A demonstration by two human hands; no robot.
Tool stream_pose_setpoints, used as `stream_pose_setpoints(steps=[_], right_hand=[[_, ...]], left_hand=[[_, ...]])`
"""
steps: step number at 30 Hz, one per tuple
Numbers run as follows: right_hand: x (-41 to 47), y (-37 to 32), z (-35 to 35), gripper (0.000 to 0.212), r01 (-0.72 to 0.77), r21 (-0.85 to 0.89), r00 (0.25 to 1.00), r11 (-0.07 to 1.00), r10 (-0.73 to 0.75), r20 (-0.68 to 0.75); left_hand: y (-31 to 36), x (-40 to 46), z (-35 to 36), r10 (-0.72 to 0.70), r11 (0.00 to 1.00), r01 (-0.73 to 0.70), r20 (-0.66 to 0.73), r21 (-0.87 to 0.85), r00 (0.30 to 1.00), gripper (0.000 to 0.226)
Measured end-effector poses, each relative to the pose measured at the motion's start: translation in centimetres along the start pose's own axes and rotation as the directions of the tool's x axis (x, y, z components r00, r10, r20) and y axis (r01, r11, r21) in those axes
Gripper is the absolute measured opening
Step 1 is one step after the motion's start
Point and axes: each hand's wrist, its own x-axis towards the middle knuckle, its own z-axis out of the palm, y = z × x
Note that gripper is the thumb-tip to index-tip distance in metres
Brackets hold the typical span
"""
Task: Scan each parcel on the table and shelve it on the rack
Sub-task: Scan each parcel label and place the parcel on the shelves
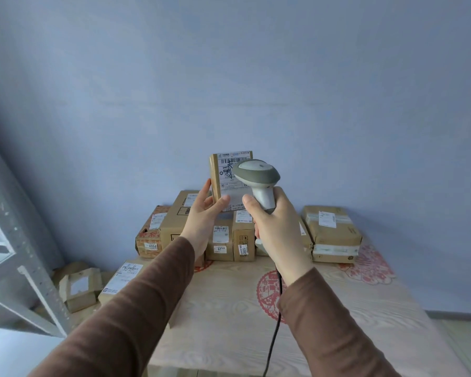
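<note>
At frame centre, above the table (337, 308), the left hand (206, 210) pinches the lower edge of a small upright parcel (230, 178), seemingly light and rigid, while the right hand (276, 227) wraps the scanner (257, 180) handle, head at its label.
</note>
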Motion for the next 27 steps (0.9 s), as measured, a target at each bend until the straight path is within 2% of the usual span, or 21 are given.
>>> stream_pose_setpoints(steps=[4, 10, 14, 19, 23, 26, 27], right_hand=[[0.1, -0.2, -0.3, 0.037, -0.002, 0.010, 1.000, 1.000, 0.002, 0.007], [0.0, -0.3, -0.7, 0.040, -0.018, 0.029, 1.000, 0.999, 0.017, 0.021], [-0.2, -0.3, -1.0, 0.043, -0.028, 0.041, 0.999, 0.999, 0.027, 0.025], [-0.4, -0.7, -0.8, 0.033, -0.003, 0.070, 0.999, 0.998, 0.001, 0.036], [-0.6, -1.6, 0.4, 0.024, 0.007, 0.151, 0.996, 0.988, -0.021, 0.086], [-0.3, -2.5, 3.2, 0.022, -0.042, 0.299, 0.988, 0.953, -0.004, 0.153], [0.0, -2.9, 4.3, 0.023, -0.058, 0.354, 0.984, 0.933, -0.006, 0.177]], left_hand=[[0.4, -0.1, 0.4, 0.007, 1.000, -0.007, 0.001, 0.005, 1.000, 0.099], [0.5, -0.2, 1.1, 0.010, 1.000, -0.010, -0.007, 0.007, 1.000, 0.085], [0.6, -0.6, 1.4, 0.003, 1.000, -0.003, -0.011, 0.020, 1.000, 0.085], [0.7, -1.3, 1.0, 0.014, 1.000, -0.014, -0.032, 0.021, 0.999, 0.077], [1.9, -2.4, -1.3, 0.030, 0.999, -0.029, -0.077, 0.013, 0.997, 0.075], [3.9, -3.5, -4.2, 0.049, 0.998, -0.044, -0.155, 0.035, 0.987, 0.086], [4.8, -4.1, -5.4, 0.058, 0.998, -0.050, -0.185, 0.047, 0.981, 0.083]])
